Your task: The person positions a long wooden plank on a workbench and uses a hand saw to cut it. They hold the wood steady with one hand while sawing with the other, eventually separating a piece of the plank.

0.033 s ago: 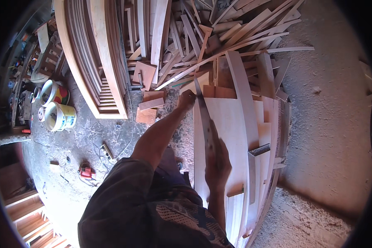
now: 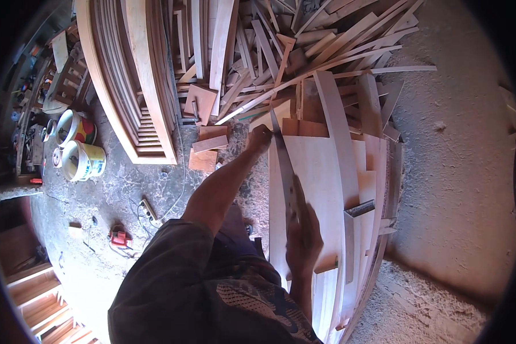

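Saw [image 2: 284, 153] is sliding slightly back | right hand [image 2: 304, 238] is grasping it | left hand [image 2: 260, 138] is curling just left of saw, grip unclear | risk: pale board [image 2: 283, 112] shifting, saw jumping leftward

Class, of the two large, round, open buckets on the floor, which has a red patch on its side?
It's the round white bucket higher in the picture, red on its right side; the round yellow-and-white bucket below shows pale yellow there.

A rough wall [image 2: 450, 172] rises right; the mottled floor [image 2: 114, 198] glares lower left.
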{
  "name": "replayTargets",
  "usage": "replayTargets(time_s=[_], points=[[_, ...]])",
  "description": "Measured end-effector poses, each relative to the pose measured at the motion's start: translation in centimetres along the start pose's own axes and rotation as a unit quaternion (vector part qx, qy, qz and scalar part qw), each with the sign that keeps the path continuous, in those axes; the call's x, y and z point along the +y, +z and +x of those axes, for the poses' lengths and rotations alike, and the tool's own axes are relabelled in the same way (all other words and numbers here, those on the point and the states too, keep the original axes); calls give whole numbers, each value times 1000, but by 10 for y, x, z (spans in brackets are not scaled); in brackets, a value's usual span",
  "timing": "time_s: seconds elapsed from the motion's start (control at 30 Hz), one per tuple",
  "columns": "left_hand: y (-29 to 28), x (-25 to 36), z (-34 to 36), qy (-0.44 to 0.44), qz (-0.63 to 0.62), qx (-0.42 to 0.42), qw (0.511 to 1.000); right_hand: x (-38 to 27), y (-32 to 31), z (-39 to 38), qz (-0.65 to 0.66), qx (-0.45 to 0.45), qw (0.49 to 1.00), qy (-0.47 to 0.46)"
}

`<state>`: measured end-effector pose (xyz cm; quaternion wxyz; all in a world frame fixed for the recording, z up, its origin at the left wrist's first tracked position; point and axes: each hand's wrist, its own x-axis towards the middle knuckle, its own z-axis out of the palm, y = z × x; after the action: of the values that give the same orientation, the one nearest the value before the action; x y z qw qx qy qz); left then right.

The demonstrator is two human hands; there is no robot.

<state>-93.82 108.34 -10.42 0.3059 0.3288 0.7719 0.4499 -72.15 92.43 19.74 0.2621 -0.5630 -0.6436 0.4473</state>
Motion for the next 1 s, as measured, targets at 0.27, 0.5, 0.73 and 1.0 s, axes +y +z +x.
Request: replayTargets(time_s=[0.27, 0.5, 0.73, 1.0], points=[[7, 3, 0, -22, 15, 2, 1000, 14, 19, 45, -109, 21, 987, -116], [-5, 11, -5, -24, 1, 8, 1000, 17, 16, 32, -138, 4, 980, -143], [-1, 15, -5, -21, -6, -13, 1000, 40, 8, 20, -188, 9, 969, -162], [-6, 10, -5, -12, -11, 21, 1000, 39, 26, 48, -95, 27, 985, -138]])
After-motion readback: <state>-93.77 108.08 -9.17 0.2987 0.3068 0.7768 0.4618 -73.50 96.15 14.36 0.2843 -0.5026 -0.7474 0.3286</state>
